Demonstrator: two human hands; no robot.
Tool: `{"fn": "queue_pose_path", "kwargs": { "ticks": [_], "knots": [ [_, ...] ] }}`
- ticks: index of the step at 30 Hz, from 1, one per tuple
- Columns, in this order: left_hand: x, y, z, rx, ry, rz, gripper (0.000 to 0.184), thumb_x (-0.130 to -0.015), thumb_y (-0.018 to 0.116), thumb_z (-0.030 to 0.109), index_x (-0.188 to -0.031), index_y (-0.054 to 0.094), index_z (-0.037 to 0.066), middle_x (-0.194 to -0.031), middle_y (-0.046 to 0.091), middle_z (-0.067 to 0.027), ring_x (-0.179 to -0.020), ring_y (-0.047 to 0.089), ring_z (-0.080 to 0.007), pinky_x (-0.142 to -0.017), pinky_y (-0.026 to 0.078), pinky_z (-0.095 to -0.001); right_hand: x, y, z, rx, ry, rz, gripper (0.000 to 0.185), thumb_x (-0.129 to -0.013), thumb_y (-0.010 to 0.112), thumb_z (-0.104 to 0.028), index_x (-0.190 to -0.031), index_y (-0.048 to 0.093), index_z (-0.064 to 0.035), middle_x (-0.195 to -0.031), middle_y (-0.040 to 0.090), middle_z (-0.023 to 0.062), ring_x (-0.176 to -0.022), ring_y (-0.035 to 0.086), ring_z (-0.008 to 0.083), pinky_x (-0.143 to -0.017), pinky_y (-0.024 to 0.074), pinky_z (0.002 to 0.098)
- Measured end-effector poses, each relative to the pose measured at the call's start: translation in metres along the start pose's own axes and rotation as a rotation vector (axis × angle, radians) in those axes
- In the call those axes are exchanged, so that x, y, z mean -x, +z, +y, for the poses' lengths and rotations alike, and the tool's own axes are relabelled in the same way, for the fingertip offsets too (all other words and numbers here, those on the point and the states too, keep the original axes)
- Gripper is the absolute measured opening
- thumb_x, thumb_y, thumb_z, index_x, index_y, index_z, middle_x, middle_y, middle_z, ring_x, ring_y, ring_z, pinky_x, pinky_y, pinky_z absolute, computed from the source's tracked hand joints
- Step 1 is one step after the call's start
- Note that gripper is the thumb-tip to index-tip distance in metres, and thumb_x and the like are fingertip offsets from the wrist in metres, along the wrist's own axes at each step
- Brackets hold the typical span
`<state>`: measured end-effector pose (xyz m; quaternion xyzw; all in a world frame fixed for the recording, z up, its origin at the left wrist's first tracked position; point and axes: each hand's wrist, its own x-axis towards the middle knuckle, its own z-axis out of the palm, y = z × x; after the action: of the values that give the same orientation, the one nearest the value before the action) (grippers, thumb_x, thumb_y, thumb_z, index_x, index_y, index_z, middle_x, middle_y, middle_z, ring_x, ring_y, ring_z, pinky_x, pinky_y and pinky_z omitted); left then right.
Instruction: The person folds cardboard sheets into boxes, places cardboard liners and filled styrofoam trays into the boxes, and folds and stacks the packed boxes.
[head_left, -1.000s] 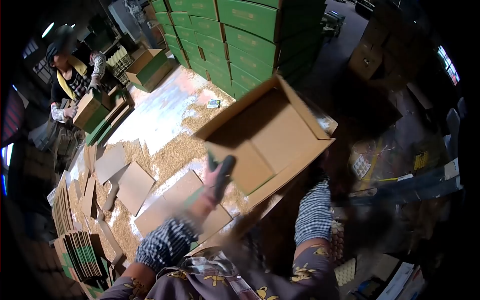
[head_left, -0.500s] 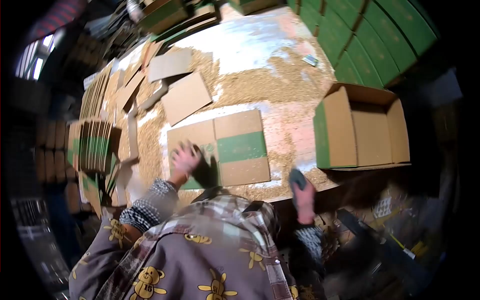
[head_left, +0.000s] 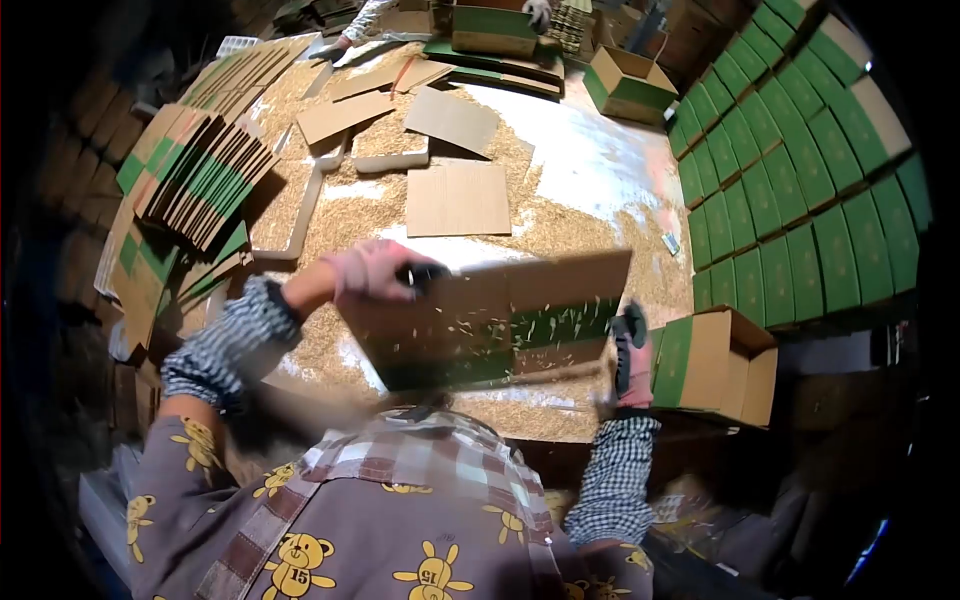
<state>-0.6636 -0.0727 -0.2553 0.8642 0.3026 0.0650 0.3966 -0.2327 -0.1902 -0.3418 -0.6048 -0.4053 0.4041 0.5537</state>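
Observation:
A flattened cardboard box [head_left: 480,325], brown with a green band, stands tilted up from the table in front of me, and loose straw-coloured flakes are falling down its face. My left hand [head_left: 380,270], in a pink glove with dark fingertips, is closed over the top left corner of the cardboard. At the right edge, my right hand [head_left: 632,360], gloved the same way, grips the sheet with its fingers pointing up. The far side of the cardboard is hidden.
Chaff covers much of the table [head_left: 590,165]. Loose cardboard sheets [head_left: 458,200] lie beyond, and folded boxes [head_left: 205,180] are stacked left. An open box [head_left: 715,365] sits right, below a wall of green boxes [head_left: 800,200]. Another person's sleeved arm [head_left: 362,22] shows at the far side.
The flattened box has gone from lying flat to tilted up, with flakes sliding off. My left hand now grips its top corner, and my right hand has reached its right edge.

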Motion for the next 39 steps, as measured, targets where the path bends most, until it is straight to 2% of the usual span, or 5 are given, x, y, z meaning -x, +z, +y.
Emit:
{"fn": "queue_pose_path", "kwargs": {
  "ticks": [5,8,25,31,39],
  "knots": [
    [0.042,0.045,0.025,0.547,0.001,-0.258,0.058,-0.075,0.076,0.024,-0.128,0.057,0.007,-0.095,0.066,-0.0048,-0.085,0.064,-0.0165,-0.075,0.052,-0.0283,0.019,0.059,-0.050,-0.187,0.005,-0.077,0.058,-0.086,0.065,-0.009,-0.139,0.041,-0.0027,-0.121,0.057,0.0099,-0.113,0.052,0.0191,-0.099,0.0402,0.0303],
    [0.049,0.036,-0.023,0.931,-0.641,0.307,0.052,-0.082,0.071,0.019,-0.129,0.055,0.004,-0.085,0.062,-0.0036,-0.074,0.059,-0.0086,-0.059,0.047,-0.0201,0.020,0.054,-0.072,-0.187,0.059,-0.169,0.070,-0.082,0.070,-0.008,-0.143,0.036,-0.0035,-0.129,0.051,0.0126,-0.112,0.052,0.0213,-0.092,0.0468,0.0311],
    [0.063,0.039,-0.005,0.971,-0.195,-0.027,0.052,-0.083,0.072,0.019,-0.130,0.055,0.004,-0.085,0.058,0.0043,-0.079,0.052,-0.0056,-0.072,0.044,-0.0213,-0.012,0.073,-0.062,-0.268,0.115,-0.265,0.071,-0.085,0.067,-0.004,-0.146,0.030,-0.0024,-0.132,0.049,0.0145,-0.113,0.052,0.0198,-0.096,0.0445,0.0292],
    [0.050,0.042,0.046,0.758,-0.183,0.781,0.040,-0.089,0.062,0.011,-0.127,0.053,0.003,-0.091,0.059,-0.0019,-0.088,0.057,-0.0104,-0.079,0.047,-0.0244,-0.004,0.079,-0.099,-0.192,0.158,-0.326,0.079,-0.072,0.054,0.003,-0.147,0.027,0.0000,-0.138,0.044,0.0179,-0.119,0.050,0.0262,-0.097,0.0423,0.0331],
    [0.072,0.034,0.013,-0.679,0.032,0.057,0.061,-0.069,0.069,0.015,-0.126,0.058,0.033,-0.144,0.039,-0.0132,-0.136,0.032,-0.0371,-0.111,0.023,-0.0548,-0.011,0.158,-0.035,1.010,-0.884,0.200,0.064,-0.076,0.060,-0.030,-0.130,0.046,0.0012,-0.133,0.045,0.0183,-0.129,0.036,0.0386,-0.110,0.0173,0.0608]
  ]
}}
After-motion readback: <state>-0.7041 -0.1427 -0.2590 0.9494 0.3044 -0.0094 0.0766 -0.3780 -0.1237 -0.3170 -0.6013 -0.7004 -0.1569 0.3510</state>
